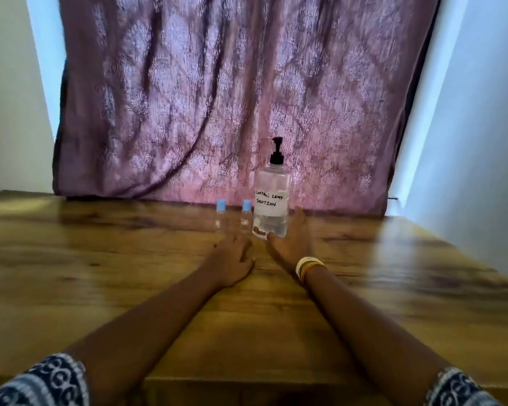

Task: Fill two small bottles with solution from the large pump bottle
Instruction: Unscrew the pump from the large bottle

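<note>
a: standing upright at the far middle of the brown wooden table (100, 259) is the large clear plastic pump bottle (272, 200) with a black pump head and a white handwritten label reading "contact lens solution"; clear liquid fills only its lower part.

b: and the small ones?

a: two small clear bottles with light blue caps, one (220, 218) left of the other (246, 216), both just left of the pump bottle, capped.

b: hands?

a: the right hand (291, 241) lies open-palmed, fingers straight, beside the pump bottle's base. the left hand (232, 260) rests flat and released, near the small bottles. a purple patterned curtain (217, 98) hangs behind.
</note>
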Available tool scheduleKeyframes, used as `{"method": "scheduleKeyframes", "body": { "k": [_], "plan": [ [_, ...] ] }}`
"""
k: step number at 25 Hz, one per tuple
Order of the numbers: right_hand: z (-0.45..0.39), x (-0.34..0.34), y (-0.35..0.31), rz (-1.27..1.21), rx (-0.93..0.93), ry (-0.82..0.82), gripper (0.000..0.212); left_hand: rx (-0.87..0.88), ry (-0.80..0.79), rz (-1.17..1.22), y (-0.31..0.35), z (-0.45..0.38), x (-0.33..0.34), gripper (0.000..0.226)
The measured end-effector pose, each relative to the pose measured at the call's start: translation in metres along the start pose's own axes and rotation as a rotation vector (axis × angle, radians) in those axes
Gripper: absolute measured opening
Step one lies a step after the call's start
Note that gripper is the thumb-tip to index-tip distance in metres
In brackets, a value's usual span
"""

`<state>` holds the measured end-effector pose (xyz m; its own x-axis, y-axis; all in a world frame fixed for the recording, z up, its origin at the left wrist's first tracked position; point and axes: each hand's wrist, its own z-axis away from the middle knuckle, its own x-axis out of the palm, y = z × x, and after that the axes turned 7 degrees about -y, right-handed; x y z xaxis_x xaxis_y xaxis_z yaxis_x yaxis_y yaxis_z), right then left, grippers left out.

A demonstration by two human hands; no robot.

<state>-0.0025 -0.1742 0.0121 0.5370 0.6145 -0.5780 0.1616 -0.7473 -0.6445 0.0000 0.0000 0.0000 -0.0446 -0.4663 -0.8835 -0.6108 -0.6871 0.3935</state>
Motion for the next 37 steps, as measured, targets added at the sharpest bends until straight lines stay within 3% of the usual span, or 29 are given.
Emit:
{"method": "scheduleKeyframes", "body": {
  "k": [2, 4, 6, 9, 12, 16, 18, 22, 24, 26, 28, 29, 31, 34, 37],
  "plan": [
    [-0.015, 0.001, -0.004, -0.188, 0.021, -0.039, 0.085, -0.026, -0.056, -0.018, -0.005, -0.009, -0.001, 0.042],
    [-0.032, 0.002, -0.005, -0.344, 0.066, -0.071, 0.075, -0.078, -0.051, 0.120, -0.008, -0.011, -0.006, 0.032],
    [-0.040, 0.005, 0.003, -0.352, 0.142, -0.118, 0.067, -0.145, -0.050, 0.352, -0.009, -0.013, -0.008, 0.021],
    [-0.048, -0.012, 0.014, -0.327, 0.138, -0.276, 0.078, -0.167, -0.087, 0.624, -0.008, -0.014, -0.015, 0.017],
    [-0.040, -0.023, 0.017, -0.355, 0.075, -0.511, 0.070, -0.131, -0.027, 0.834, 0.002, -0.009, -0.024, 0.029],
    [-0.024, -0.028, -0.013, -0.443, -0.040, -0.887, 0.055, -0.001, 0.122, 0.928, 0.007, -0.009, -0.047, 0.070],
    [-0.018, -0.030, -0.032, -0.370, -0.119, -1.022, 0.051, 0.034, 0.182, 1.042, 0.007, -0.004, -0.061, 0.085],
    [-0.016, -0.049, -0.052, -0.137, -0.186, -1.269, 0.056, 0.145, 0.228, 1.075, 0.009, 0.002, -0.068, 0.062],
    [-0.023, -0.075, -0.059, -0.220, -0.126, -1.155, 0.062, 0.142, 0.200, 1.053, 0.009, 0.002, -0.066, 0.069],
    [-0.032, -0.096, -0.069, -0.506, -0.085, -0.821, 0.063, 0.152, 0.162, 1.061, 0.012, 0.003, -0.065, 0.061],
    [-0.034, -0.100, -0.088, -0.619, -0.176, -0.517, 0.047, 0.177, 0.146, 1.058, 0.014, 0.003, -0.066, 0.053],
    [-0.032, -0.095, -0.101, -0.590, -0.232, -0.444, 0.040, 0.193, 0.138, 1.052, 0.014, 0.002, -0.066, 0.056],
    [-0.023, -0.081, -0.125, -0.494, -0.288, -0.404, 0.031, 0.227, 0.141, 1.060, 0.015, 0.001, -0.068, 0.060],
    [-0.017, -0.073, -0.139, -0.392, -0.288, -0.303, 0.031, 0.247, 0.201, 1.053, 0.020, 0.000, -0.074, 0.043],
    [-0.014, -0.070, -0.135, -0.468, -0.272, -0.242, 0.031, 0.289, 0.213, 1.044, 0.019, 0.001, -0.075, 0.034]
  ]
}}
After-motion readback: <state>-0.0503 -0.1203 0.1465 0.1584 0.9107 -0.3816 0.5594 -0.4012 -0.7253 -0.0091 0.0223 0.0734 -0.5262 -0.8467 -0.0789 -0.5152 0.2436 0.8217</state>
